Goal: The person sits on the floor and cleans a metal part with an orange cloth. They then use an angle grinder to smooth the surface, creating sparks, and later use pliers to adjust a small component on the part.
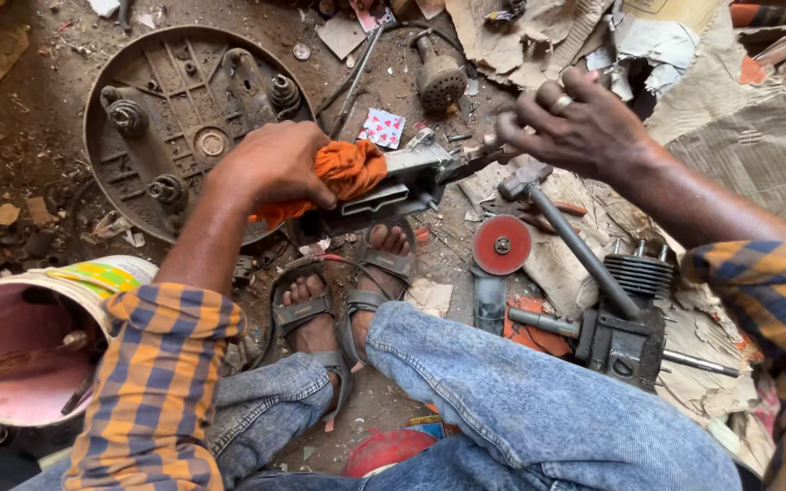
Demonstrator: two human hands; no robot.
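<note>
My left hand (270,164) presses an orange rag (343,173) against a grey metal tool body (393,186) held above my sandalled feet (338,291). My right hand (575,123), wearing a ring, is closed around a slim metal rod or handle (488,145) at the tool body's right end. A hammer (557,223) lies just below that hand, its head near my wrist.
A round dark metal base plate (184,118) lies at the upper left. A pink bucket (25,350) with tools stands at lower left. An angle grinder with a red disc (500,245), a finned engine block (629,314), a small motor (438,77) and torn cardboard (757,136) litter the dirt floor.
</note>
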